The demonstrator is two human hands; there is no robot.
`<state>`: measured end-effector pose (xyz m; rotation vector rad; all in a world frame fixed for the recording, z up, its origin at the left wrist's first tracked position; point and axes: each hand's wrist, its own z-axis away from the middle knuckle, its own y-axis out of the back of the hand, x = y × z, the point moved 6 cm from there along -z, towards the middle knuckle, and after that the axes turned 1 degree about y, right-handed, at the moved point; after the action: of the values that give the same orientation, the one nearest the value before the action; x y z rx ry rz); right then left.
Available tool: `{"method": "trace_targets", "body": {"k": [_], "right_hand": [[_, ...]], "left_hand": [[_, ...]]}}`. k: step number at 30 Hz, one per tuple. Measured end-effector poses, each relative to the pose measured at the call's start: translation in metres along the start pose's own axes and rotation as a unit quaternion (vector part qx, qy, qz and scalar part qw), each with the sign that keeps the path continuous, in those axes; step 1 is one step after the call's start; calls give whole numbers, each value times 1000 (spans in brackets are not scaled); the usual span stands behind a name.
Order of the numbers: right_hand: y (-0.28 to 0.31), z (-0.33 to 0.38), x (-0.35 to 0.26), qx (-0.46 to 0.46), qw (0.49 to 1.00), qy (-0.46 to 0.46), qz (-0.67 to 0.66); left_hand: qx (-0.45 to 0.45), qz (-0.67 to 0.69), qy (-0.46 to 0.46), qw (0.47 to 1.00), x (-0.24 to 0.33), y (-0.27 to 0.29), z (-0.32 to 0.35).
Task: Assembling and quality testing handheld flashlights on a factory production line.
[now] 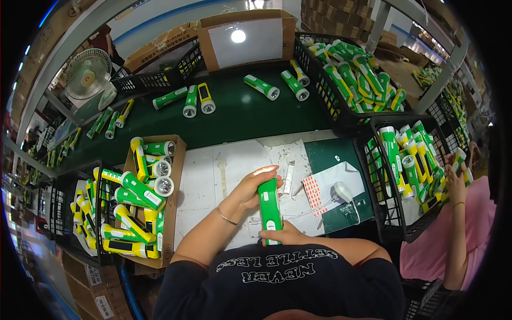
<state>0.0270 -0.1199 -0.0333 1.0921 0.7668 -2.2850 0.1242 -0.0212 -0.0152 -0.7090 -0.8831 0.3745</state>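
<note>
A green and white flashlight stands out in front of my chest, its far end pointing away from me. My left hand is closed about that far end, fingers curled over it from the left. At the near end my right hand grips the body, thumb lying across the white switch area. Under them is a white work sheet with stains and torn edges. Just beyond the flashlight lies a narrow whitish strip. To its right are a red-and-white sticker sheet and a white plug adapter with a cable.
An open carton of flashlights stands left; black crates of them stand right. Several flashlights lie on the green belt. A round light spot shows on a white-lined box. At right, a co-worker's hand holds a flashlight.
</note>
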Motion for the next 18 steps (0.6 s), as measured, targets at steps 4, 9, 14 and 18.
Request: {"method": "trace_targets", "body": {"k": [4, 9, 14, 18], "right_hand": [[-3, 4, -2, -18, 999, 34, -7], [-2, 2, 3, -30, 999, 27, -5], [-2, 0, -1, -41, 995, 90, 2], [5, 0, -6, -8, 997, 36, -61]], "left_hand": [[-54, 57, 38, 996, -12, 4, -2], [-92, 92, 42, 991, -14, 3, -3], [-66, 91, -3, 994, -12, -6, 10], [-44, -55, -51, 996, -41, -11, 27]]}}
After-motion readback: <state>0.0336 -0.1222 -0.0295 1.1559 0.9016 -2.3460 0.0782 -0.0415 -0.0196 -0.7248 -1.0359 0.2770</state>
